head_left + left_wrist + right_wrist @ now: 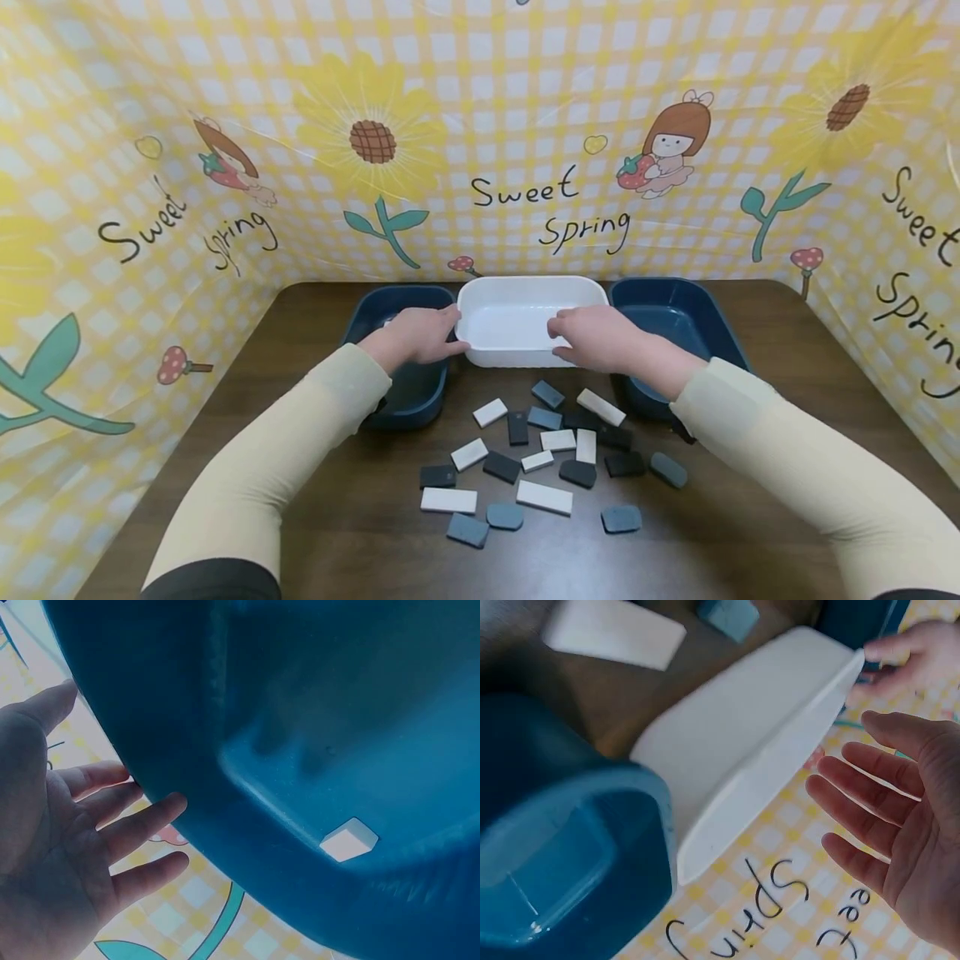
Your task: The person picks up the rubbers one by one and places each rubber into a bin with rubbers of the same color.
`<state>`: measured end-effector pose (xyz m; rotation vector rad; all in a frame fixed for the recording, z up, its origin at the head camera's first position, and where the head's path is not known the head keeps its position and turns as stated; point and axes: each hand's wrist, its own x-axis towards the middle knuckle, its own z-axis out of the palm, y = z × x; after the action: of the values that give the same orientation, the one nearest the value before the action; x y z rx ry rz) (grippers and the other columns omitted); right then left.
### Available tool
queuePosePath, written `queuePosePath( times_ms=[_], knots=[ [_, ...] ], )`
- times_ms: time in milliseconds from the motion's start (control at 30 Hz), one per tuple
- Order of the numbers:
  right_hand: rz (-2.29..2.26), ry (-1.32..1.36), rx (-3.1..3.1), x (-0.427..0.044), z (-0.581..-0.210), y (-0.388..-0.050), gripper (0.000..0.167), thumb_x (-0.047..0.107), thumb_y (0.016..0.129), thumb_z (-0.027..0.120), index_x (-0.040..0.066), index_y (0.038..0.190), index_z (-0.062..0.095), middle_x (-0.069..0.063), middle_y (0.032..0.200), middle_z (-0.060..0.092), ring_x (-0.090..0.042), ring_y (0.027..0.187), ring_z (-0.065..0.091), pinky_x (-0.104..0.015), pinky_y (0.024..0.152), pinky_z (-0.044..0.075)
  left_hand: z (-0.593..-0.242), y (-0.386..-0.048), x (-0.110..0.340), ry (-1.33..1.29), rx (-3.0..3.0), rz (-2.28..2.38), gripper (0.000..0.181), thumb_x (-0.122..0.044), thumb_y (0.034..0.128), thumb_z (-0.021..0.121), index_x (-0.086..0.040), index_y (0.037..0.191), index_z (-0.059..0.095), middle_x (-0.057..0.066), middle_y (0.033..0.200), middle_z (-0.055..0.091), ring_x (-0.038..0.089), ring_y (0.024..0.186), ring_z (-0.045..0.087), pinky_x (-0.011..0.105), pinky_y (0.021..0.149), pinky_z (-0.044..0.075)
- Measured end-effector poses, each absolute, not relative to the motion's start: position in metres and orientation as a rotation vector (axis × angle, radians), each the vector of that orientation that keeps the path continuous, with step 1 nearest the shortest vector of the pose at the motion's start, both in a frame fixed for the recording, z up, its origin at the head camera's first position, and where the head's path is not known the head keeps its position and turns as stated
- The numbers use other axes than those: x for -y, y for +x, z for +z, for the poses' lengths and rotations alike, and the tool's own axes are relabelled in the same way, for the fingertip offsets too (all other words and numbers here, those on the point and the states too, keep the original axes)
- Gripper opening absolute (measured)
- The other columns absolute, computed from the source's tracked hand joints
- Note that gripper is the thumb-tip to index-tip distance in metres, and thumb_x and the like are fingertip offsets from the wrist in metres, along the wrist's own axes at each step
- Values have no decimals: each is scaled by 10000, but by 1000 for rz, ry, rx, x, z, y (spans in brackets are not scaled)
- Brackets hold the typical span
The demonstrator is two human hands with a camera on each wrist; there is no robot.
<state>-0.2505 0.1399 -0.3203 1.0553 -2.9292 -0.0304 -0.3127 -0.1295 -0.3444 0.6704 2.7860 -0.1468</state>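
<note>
My left hand (422, 335) is at the left end of a white basin (506, 357), thumb and fingertips close to its rim; whether it touches cannot be told. In the left wrist view its fingers are spread loosely beside a dark blue basin (285, 817), where a small white block (349, 840) lies. Over the right part of the white basin hovers my right hand (600, 337). The right wrist view shows its palm (930, 847) bare and its fingers loosely extended. Nearer the body, white blocks (544, 497), black blocks (501, 467) and grey-blue blocks (621, 519) lie scattered.
Dark blue basins flank the white one, the left basin (408, 412) and the right basin (663, 292). All stand on a brown wooden table (337, 533). A yellow checked cloth (465, 108) with printed flowers hangs behind and at the sides.
</note>
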Motion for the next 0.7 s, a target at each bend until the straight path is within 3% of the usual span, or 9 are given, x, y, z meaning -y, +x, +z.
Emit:
queuePosePath(
  times_ms=[333, 700],
  knots=[
    [46, 1245, 2822, -135, -357, -230, 109, 173, 878, 719, 106, 865, 634, 46, 709, 538, -101, 590, 485, -263, 527, 421, -343, -313, 130, 682, -2782, -180, 773, -551, 965, 487, -22, 1502, 316, 162, 1505, 378, 290, 1326, 434, 448, 1053, 365],
    [-1, 1067, 2886, -121, -390, -230, 174, 190, 859, 741, 52, 852, 636, -34, 691, 591, -176, 589, 578, -330, 521, 491, -342, -309, 130, 646, -2780, -126, 784, -553, 959, 497, -43, 1519, 292, 140, 1527, 346, 282, 1353, 400, 441, 1075, 333]
  ],
)
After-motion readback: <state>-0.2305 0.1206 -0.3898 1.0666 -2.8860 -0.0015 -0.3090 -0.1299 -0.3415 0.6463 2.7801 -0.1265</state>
